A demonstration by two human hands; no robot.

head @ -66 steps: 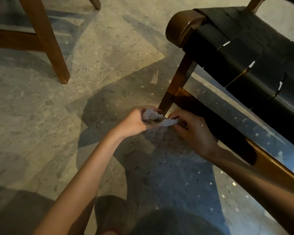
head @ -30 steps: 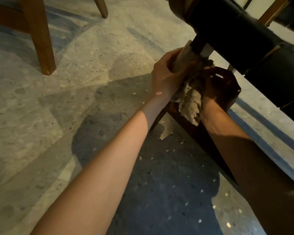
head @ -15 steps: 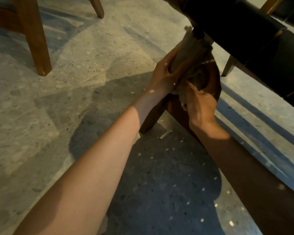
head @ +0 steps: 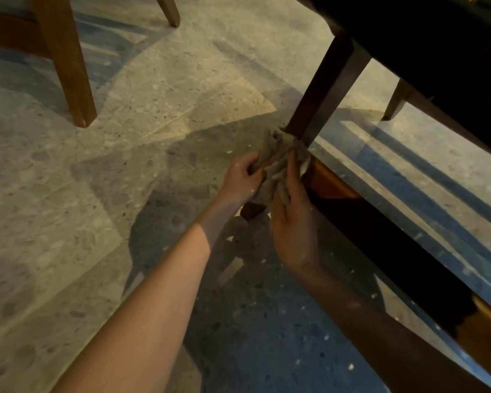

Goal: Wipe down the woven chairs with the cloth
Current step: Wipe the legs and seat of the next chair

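Observation:
A crumpled beige cloth (head: 278,163) is wrapped around the lower part of the dark wooden front leg (head: 321,92) of the woven chair, just above the low side rail (head: 386,239). My left hand (head: 243,180) grips the cloth from the left side of the leg. My right hand (head: 291,222) grips it from the near side, fingers curled into the fabric. The chair's black woven seat (head: 425,43) fills the top right, seen from below its edge. The foot of the leg (head: 253,212) shows under my hands.
Another chair's light wooden legs (head: 68,69) stand at the top left on the speckled stone floor (head: 153,109). A further leg of the woven chair (head: 394,103) shows at the right. Open floor lies to the left and below my arms.
Both hands slid the cloth down the chair leg, from just under the seat to the joint with the low rail. My view has pulled back slightly.

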